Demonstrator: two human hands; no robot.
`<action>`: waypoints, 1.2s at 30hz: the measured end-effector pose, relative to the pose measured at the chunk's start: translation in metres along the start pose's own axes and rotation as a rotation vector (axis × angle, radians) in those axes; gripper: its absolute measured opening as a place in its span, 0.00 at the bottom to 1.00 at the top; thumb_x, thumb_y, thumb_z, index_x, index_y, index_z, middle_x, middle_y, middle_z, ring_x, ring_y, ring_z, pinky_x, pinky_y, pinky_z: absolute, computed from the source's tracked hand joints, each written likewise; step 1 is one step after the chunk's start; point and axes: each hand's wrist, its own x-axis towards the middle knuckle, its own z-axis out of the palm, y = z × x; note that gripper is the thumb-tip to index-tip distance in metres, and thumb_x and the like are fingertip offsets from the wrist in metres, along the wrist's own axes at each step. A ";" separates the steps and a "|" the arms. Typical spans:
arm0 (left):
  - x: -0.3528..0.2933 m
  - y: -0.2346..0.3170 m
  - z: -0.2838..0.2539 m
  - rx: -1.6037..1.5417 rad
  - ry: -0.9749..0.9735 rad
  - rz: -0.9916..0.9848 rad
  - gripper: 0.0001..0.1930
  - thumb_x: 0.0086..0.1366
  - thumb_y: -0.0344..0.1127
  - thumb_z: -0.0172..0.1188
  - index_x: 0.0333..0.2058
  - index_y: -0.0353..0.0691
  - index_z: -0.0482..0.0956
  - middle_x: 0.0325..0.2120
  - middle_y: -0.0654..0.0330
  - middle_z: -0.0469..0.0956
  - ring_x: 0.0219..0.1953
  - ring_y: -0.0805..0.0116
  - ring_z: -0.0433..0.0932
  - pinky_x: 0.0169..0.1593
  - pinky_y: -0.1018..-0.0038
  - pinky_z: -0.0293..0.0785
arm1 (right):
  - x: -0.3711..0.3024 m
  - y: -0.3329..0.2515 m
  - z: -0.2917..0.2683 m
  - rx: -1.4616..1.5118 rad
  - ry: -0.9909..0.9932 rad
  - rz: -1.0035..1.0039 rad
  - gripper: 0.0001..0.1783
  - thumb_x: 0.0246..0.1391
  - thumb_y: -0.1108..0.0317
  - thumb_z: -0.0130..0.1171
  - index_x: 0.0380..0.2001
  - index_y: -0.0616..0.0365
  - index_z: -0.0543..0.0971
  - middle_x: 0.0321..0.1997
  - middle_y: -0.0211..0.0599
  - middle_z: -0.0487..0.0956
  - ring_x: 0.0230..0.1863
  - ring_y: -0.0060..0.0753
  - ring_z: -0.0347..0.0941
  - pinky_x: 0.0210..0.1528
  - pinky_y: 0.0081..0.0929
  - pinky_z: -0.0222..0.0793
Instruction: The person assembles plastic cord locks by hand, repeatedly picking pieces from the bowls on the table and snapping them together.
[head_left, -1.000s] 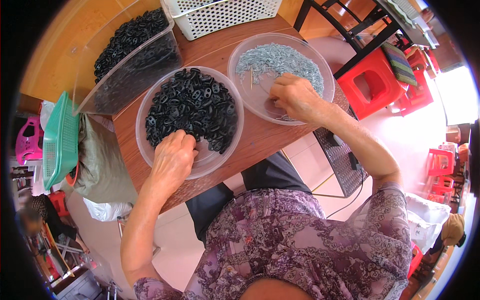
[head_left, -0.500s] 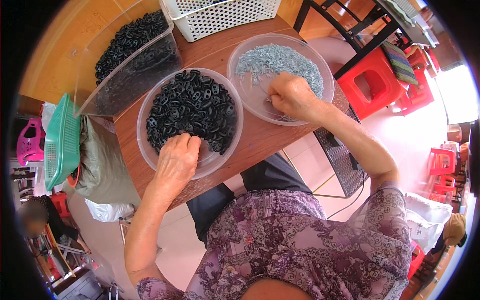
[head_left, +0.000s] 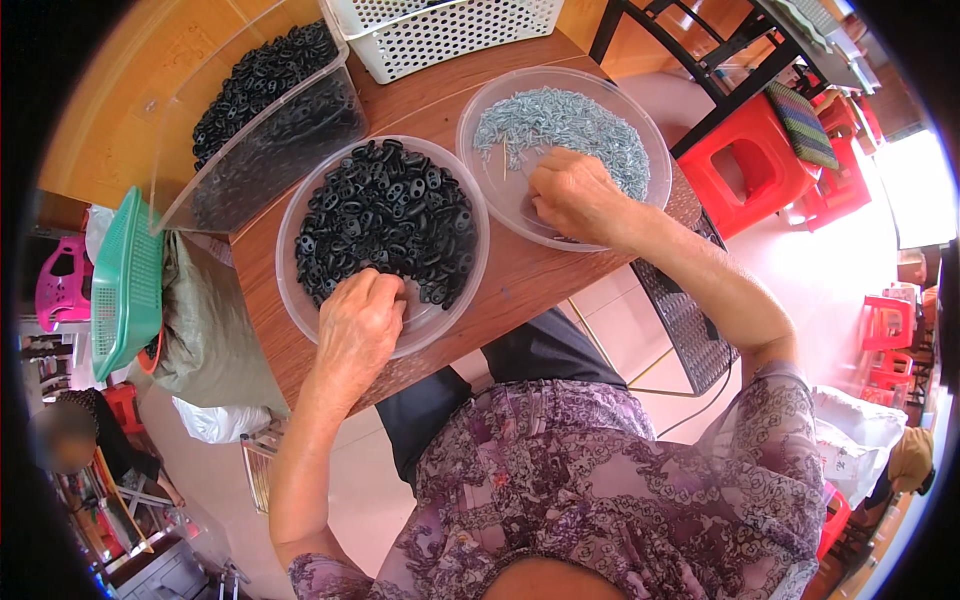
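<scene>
L hand [head_left: 362, 318] in clr tub [head_left: 427, 320] w/ blk parts [head_left: 390, 215], R hand [head_left: 578, 195] in 2nd tub [head_left: 510, 195] w/ gray bits [head_left: 570, 122], brn tbl [head_left: 525, 278]

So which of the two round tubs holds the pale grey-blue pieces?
The right-side tub, with the right hand in it; the left-side tub, where the left hand is, holds black pieces with holes instead.

2 round tubs [head_left: 428, 322]: 1 under left fingers [head_left: 387, 290], 1 under right fingers [head_left: 543, 190]. 1 rectangular bin [head_left: 190, 205] beyond left fingers. 1 white basket [head_left: 455, 45] beyond both. 1 green basket [head_left: 125, 285] left of left fingers. Black two-hole pieces [head_left: 385, 200], grey slivers [head_left: 570, 115]: too many to count.
</scene>
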 end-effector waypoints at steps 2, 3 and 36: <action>-0.002 0.001 0.002 -0.027 0.059 -0.042 0.09 0.45 0.22 0.59 0.27 0.36 0.71 0.23 0.56 0.70 0.28 0.56 0.72 0.33 0.65 0.69 | 0.002 -0.002 -0.002 0.005 0.038 -0.022 0.03 0.32 0.74 0.53 0.15 0.60 0.70 0.21 0.43 0.72 0.28 0.50 0.70 0.28 0.41 0.67; -0.003 0.002 0.002 -0.024 0.061 -0.047 0.09 0.45 0.22 0.59 0.27 0.36 0.71 0.23 0.56 0.70 0.28 0.56 0.72 0.33 0.65 0.69 | 0.002 -0.005 -0.005 0.050 0.002 0.040 0.03 0.35 0.74 0.55 0.17 0.62 0.71 0.21 0.41 0.72 0.27 0.45 0.70 0.28 0.36 0.67; -0.001 0.042 0.010 -1.041 0.841 -0.637 0.08 0.52 0.20 0.59 0.33 0.33 0.75 0.25 0.65 0.74 0.25 0.82 0.70 0.31 0.85 0.67 | 0.049 -0.134 0.005 1.168 -0.093 0.521 0.08 0.48 0.70 0.57 0.26 0.66 0.76 0.24 0.28 0.76 0.26 0.14 0.67 0.28 0.16 0.64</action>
